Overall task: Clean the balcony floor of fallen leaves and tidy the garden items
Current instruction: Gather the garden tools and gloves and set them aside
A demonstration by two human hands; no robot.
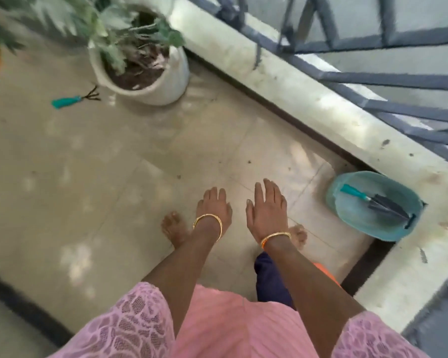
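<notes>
Standing over the balcony floor [93,161] with both hands free, we seem to be between tidying steps; our left hand [214,206] and right hand [267,206] hang flat, fingers straight, holding nothing; we see almost no leaves on the smooth, pale tiles, only dark specks near the ledge [308,99]; one trowel [375,202] already lies in the teal plastic tub [347,202] at the floor's right corner; the small hand rake [74,98], teal-handled with thin black prongs, lies loose toward the far left, just beside the round white pot [161,83]; likely we must next cross over, pinch its slim handle, and carry it to the tub.
</notes>
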